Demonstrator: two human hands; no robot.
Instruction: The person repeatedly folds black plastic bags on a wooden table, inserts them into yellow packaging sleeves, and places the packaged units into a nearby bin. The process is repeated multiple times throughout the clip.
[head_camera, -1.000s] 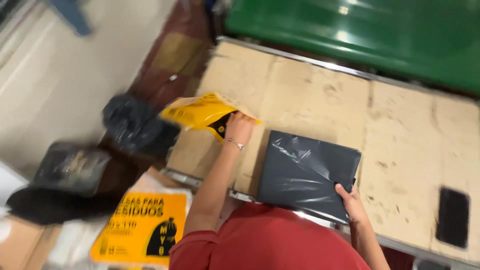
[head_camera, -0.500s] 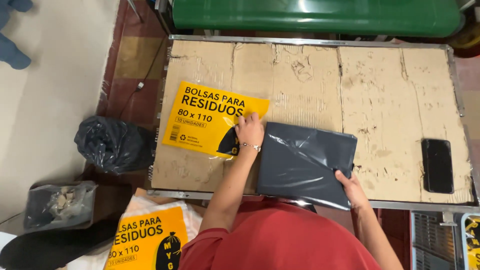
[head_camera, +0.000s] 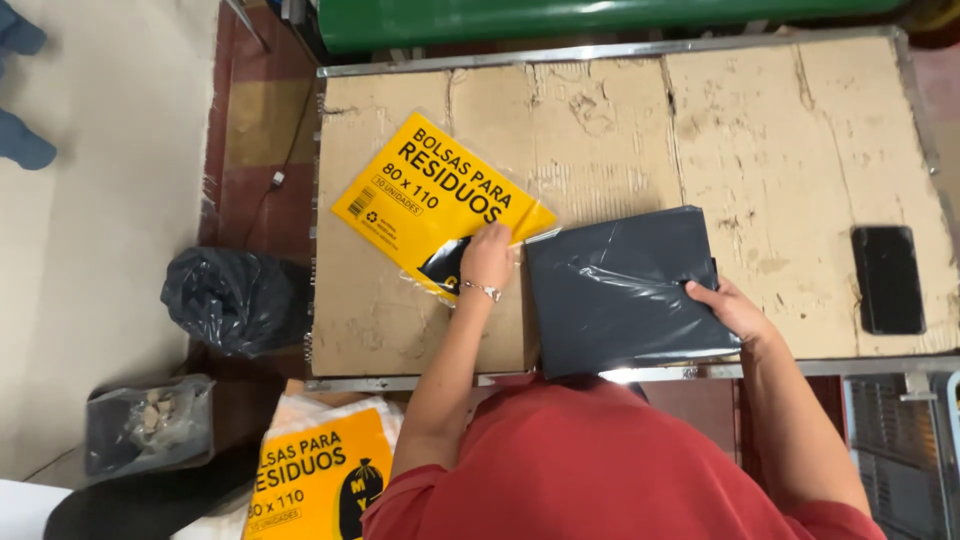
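Yellow flat packet (head_camera: 432, 200) w/ black print lies tilted on the worktop (head_camera: 800, 150), left-centre. Left hand (head_camera: 487, 262) sits on its lower right corner, palm down, fingers pressing flat on the packet; grip not closed round anything, just pinning the corner. Thin bracelet on that wrist. Clear plastic edge of the packet shows just under the hand.

Right hand (head_camera: 733, 310) is at the right edge of a dark grey folded plastic stack (head_camera: 620, 290), fingers curled over that edge, thumb side on top; grip narrow, holding the stack's edge. Stack lies flat near the worktop's front edge, just beside the yellow packet, their corners touching or nearly so; can't tell which. Glossy wrinkles on top of the stack.

Worktop is covered w/ worn brown cardboard sheets, scuffed & torn in spots, metal rim round it. Black phone (head_camera: 888, 279) lies flat, screen dark, near the right end, well apart from both hands.

Person wears a red top (head_camera: 600, 470), seen from above at bottom centre.

Beyond the worktop's far side: green bin or container (head_camera: 560, 18). Floor to the left: tied black bag (head_camera: 235, 298) just beside the worktop's left edge, a grey clear bag w/ scraps (head_camera: 148, 425) near it, and a second yellow packet (head_camera: 320, 480) on a pile at bottom left. Blue shoe-like shapes (head_camera: 25, 140) at far left edge, can't tell more.
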